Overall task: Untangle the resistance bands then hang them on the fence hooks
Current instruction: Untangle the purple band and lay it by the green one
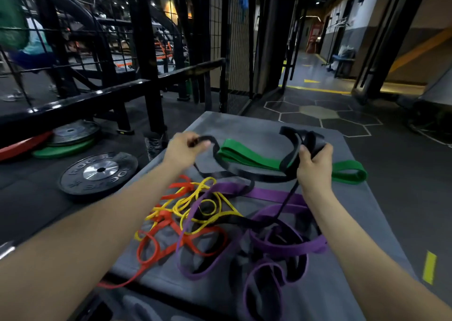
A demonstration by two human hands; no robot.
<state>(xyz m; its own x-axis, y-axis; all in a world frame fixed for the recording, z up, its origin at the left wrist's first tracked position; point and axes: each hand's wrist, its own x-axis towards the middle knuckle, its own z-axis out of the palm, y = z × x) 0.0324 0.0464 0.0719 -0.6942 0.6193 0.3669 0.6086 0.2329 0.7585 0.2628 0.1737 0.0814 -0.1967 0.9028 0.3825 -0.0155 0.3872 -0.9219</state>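
while both hands are raised over the mat, the scene is laid out as follows:

black band: a black resistance band (pixel 247 175) is held up between the two hands, its middle sagging down to the tangle on the mat.
left hand: the left hand (pixel 184 149) is closed on one loop end of the black band, pinched between thumb and curled fingers, at the far left of the mat.
right hand: the right hand (pixel 314 164) is wrapped around a bunched part of the same band, several folds being gripped in the fist.
green band: a wide green band (pixel 244 155) is laid flat across the far part of the mat, behind the raised black band, its right end showing past the right wrist.
tangle: yellow bands (pixel 195 204), orange-red bands (pixel 168 243) and purple bands (pixel 281 242) are knotted together on the near half of the mat, with black strands threaded through.
mat: a grey padded mat (pixel 381 228) is seen under all the bands.
weight plates: a black bumper plate (pixel 97 173) is lying on the floor left of the mat; green and red plates are stacked farther left.
fence: a black wire mesh fence (pixel 234 39) is standing at the far side; whether hooks are on it cannot be told.
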